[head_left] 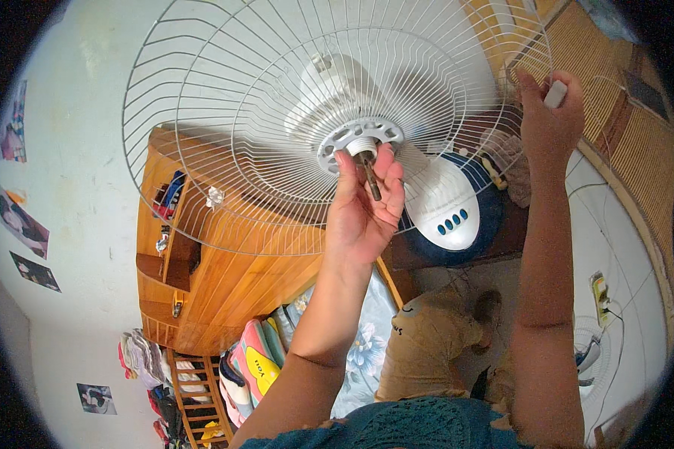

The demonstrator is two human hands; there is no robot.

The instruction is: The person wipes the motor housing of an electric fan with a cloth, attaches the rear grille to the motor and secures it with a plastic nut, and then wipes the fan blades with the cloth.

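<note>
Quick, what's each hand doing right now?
Left hand: closed around the white threaded collar.
Right hand: closed, holding a small white piece.

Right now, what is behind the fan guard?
Behind the guard are the motor housing, wooden furniture, wall and part of the white base. The hub ring hides part of the housing; what the left hand covers cannot be seen.

Wire fan guard [329, 155] cut off by top edge; motor housing [318, 99] pt. hidden behind it. L hand [363, 221] covers pt. of threaded collar [362, 144]. R hand [551, 123] pt. hides small pale pc. [556, 94], kind unclear.
</note>
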